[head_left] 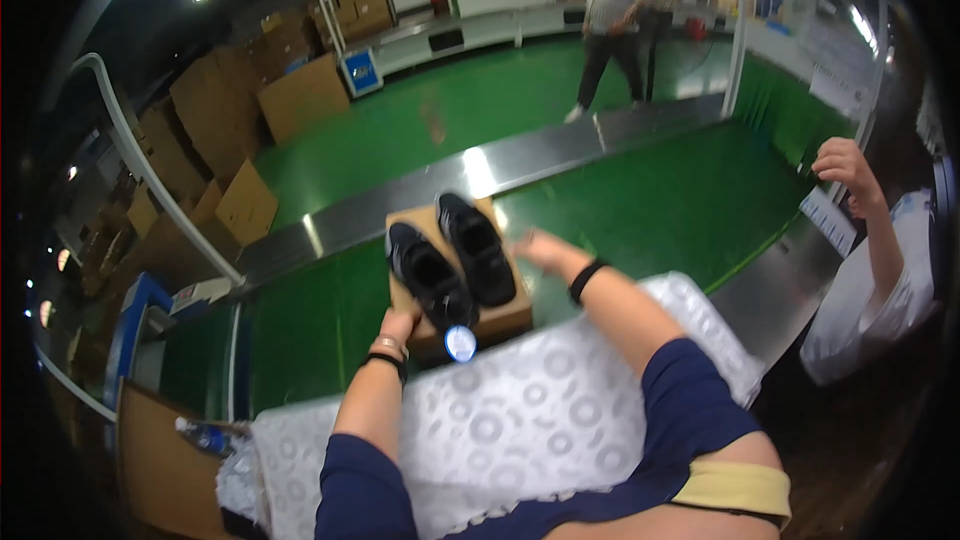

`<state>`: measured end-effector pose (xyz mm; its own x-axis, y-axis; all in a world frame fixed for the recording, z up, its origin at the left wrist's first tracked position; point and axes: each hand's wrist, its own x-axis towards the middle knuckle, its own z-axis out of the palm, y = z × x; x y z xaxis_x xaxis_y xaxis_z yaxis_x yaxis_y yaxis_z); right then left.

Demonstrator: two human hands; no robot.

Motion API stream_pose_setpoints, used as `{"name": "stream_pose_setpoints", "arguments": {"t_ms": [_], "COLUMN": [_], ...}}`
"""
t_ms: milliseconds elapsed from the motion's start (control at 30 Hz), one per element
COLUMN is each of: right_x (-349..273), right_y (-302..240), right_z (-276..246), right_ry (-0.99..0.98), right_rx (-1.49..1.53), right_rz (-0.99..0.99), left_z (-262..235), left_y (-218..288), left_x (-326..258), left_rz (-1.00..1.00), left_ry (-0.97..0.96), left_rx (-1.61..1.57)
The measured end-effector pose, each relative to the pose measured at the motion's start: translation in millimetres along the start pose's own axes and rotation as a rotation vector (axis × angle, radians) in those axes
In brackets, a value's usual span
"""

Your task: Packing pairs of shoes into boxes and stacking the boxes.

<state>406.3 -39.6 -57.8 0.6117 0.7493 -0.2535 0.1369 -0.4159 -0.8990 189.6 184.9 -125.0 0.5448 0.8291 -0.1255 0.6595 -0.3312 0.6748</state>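
Note:
A pair of black shoes (428, 268) lies side by side on top of a brown cardboard box (515, 318), toes pointing away from me. From the heel of the left shoe hangs a round blue-and-white tag (460, 343). My left hand (399, 324) is closed at the box's near left edge, its fingers partly hidden by the box and shoe. On the other side, my right hand (543, 248) is beside the box with its fingers stretched out, blurred by motion; nothing shows in it.
The box rests on a green conveyor belt (640, 190) with a metal rail (400, 195) beyond it. White patterned cloth (520, 410) covers the near edge. A co-worker's hand (846, 162) is raised at right; another person (612, 25) stands across the line. Cardboard boxes (215, 105) stack at left.

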Motion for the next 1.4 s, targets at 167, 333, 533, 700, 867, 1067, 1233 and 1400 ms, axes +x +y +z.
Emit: {"name": "stream_pose_setpoints", "arguments": {"t_ms": [167,333,533,700,867,1067,1233,1400], "right_x": [-24.7,-78.6,-36.9,-8.0,12.9,12.8,33.3,-2.7], "right_y": [26.1,-10.2,-7.5,-33.1,-16.0,-9.6,-28.1,-67.3], "right_z": [10.5,2.4,-71.1,-50.6,-59.9,-50.6,-47.0,-20.1], "right_ry": [-0.009,0.267,0.294,0.247,0.401,0.208,0.326,0.430], "right_rx": [0.574,0.558,-0.242,-0.650,-0.510,-0.532,-0.325,-0.729], "right_rz": [0.182,0.452,-0.657,-0.759,-0.846,-0.872,-0.496,-0.382], "left_z": [17.6,0.8,-10.3,8.5,9.1,-7.2,-1.4,-0.3], "left_y": [27.3,37.3,137.0,148.0,162.8,166.4,162.5,108.9], "left_x": [-14.9,-43.5,-50.6,-34.2,-24.8,-0.2,-4.3,-48.1], "left_rz": [-0.002,-0.169,0.867,1.052,0.798,0.499,0.487,0.837], "left_ry": [-0.380,-0.439,0.089,0.086,-0.031,-0.309,-0.250,0.129], "left_rx": [-0.173,-0.361,-0.286,0.145,-0.071,-0.153,-0.155,-0.193]}}
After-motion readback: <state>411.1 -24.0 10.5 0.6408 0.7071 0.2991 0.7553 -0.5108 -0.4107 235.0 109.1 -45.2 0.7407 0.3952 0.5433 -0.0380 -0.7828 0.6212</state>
